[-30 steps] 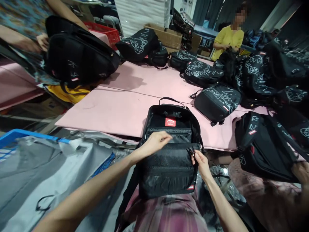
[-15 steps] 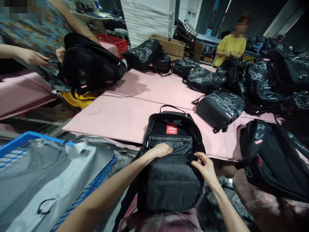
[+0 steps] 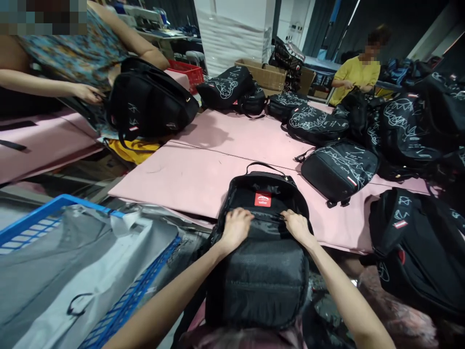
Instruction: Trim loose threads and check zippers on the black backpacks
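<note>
A black backpack (image 3: 257, 278) lies unzipped in front of me, its front panel folded down toward my lap and its top resting at the pink table's edge. Inside it are a red label (image 3: 262, 199) and a dark inner pocket (image 3: 267, 227). My left hand (image 3: 237, 228) is closed on the left part of the pocket's upper edge, its fingertips partly hidden. On the right part of that same edge, my right hand (image 3: 296, 226) pinches with thumb and fingers. Whether a small dark object is also in the right hand, I cannot tell.
Several black backpacks with white line drawings (image 3: 339, 169) lie across the pink table (image 3: 174, 169). A blue crate (image 3: 65, 201) with grey material stands at left. One co-worker handles a black backpack (image 3: 148, 104) at far left; another, in a yellow top (image 3: 358, 75), stands at the back right.
Both hands have moved up to the inner pocket's upper edge. My right hand, which was pinching a small dark thing by the folded panel's right side, has also moved inward. The view shifted slightly left.
</note>
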`<state>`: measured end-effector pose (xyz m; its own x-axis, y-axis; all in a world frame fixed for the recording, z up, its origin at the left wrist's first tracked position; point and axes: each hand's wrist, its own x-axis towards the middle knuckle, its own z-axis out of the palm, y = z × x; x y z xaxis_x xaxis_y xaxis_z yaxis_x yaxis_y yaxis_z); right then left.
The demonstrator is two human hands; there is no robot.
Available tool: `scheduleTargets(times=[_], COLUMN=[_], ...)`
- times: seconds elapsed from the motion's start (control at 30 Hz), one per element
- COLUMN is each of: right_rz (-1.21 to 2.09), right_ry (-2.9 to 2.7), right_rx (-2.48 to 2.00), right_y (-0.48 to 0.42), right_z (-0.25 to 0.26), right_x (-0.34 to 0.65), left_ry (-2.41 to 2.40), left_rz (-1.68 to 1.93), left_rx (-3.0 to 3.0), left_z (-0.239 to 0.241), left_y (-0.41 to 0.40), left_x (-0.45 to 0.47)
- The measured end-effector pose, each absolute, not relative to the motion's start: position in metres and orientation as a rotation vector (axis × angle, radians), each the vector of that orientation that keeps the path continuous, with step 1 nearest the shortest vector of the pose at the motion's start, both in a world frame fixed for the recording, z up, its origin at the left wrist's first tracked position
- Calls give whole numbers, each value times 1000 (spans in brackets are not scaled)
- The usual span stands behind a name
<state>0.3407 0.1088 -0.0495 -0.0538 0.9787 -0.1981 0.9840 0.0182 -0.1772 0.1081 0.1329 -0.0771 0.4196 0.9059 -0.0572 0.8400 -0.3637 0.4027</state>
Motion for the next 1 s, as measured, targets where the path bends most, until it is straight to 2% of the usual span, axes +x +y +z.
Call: scheduleTargets(times=[0.1, 0.47, 0.67, 0.77, 0.87, 0.93, 1.0], right_rz=[-356, -325, -294, -338, -480, -566, -610], right_ry=[2142, 2114, 2153, 2226, 2537, 2763, 2697], right_rx=[2139, 2121, 2140, 2205, 2345, 2540, 2977], right_y=[84, 77, 75, 75, 70, 58, 39], right_z=[-44, -42, -49, -53, -53, -52, -57], right_x=[355, 364, 365, 365, 377, 395, 417], left_ry=[1941, 1823, 1940, 1927, 1830, 1740, 1692], left_rz=[358, -130, -171, -90, 42, 316, 772], left_rx=[2061, 2103, 2044, 2053, 2102, 2077, 1859], left_z=[-78, -75, -75, -72, -65, -64, -67], left_y=[150, 172, 170, 167, 162, 155, 144], left_x=[82, 71, 72, 72, 68, 56, 36])
